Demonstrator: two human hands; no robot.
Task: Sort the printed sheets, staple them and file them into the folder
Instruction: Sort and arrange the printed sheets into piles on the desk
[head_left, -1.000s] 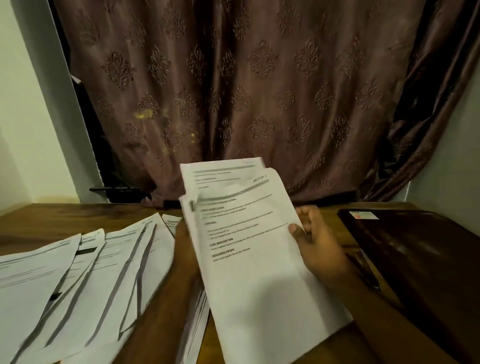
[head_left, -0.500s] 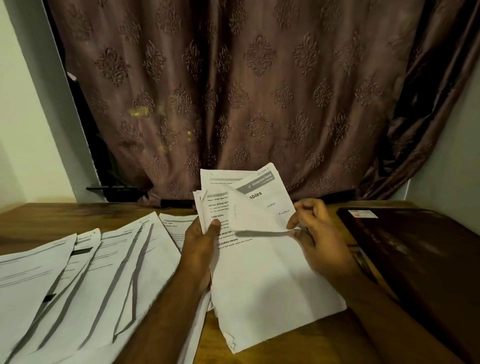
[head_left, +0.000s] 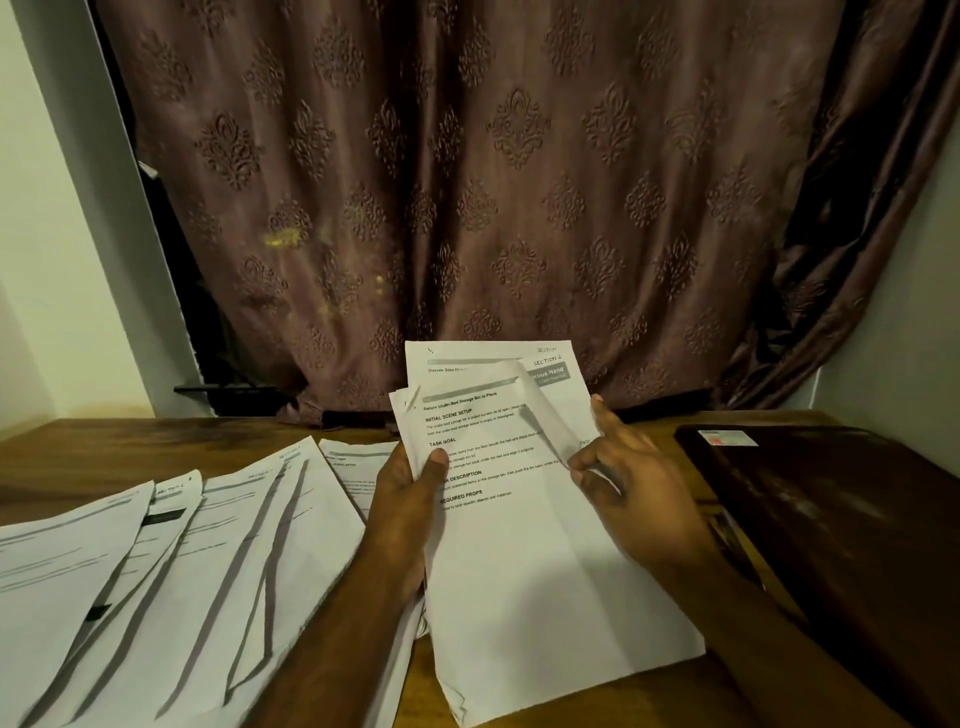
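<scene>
You're sorting: your left hand (head_left: 410, 499) grips the stack of sheets (head_left: 524, 545) above the bench (head_left: 104, 441), your right hand (head_left: 631, 486) apparently pinches the top page's peeled edge. Next, read the heading; the folder (head_left: 841, 525) waits at three o'clock.

Left hand (head_left: 410, 499) comes up from below, thumb clamped forward and fingers curled behind what it grips. Right hand (head_left: 631, 486) reaches in from the right, forefinger and thumb pinching, other fingers (head_left: 605, 415) spread upward.
</scene>
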